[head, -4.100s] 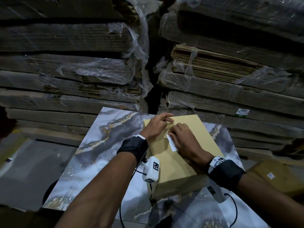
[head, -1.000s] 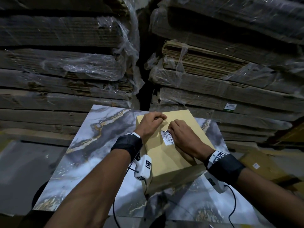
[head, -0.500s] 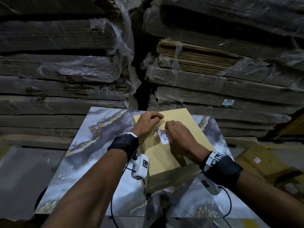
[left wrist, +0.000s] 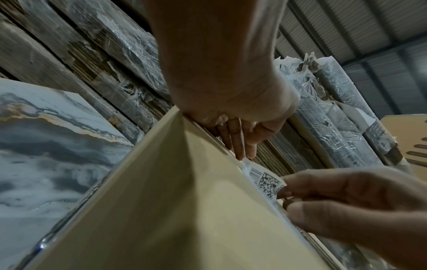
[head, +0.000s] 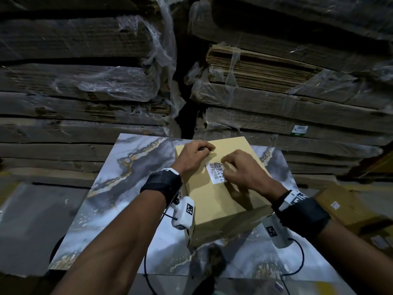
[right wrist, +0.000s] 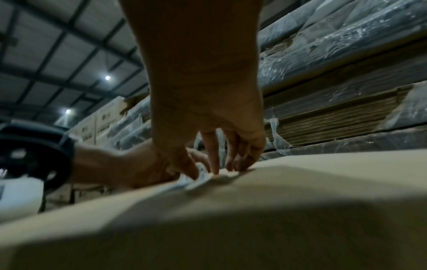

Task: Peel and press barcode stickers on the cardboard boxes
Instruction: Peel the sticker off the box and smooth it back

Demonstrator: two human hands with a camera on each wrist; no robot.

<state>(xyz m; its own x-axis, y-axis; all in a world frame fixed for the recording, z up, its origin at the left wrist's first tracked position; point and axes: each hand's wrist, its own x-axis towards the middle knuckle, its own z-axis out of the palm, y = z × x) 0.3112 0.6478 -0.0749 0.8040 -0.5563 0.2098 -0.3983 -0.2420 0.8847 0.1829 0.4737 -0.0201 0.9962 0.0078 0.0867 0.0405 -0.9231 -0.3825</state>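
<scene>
Here, the barcode sticker (head: pixel 217 172) lies on top of the cardboard box (head: pixel 221 201) on the marble-patterned counter (head: pixel 119 188), the pressing step under way. The right hand (head: pixel 244 171) pinches the sticker's far edge, which is lifted off the box; the left hand (head: pixel 192 156), fingers curled, steadies the box beside it. Next, likely, that raised edge needs smoothing flat.
</scene>
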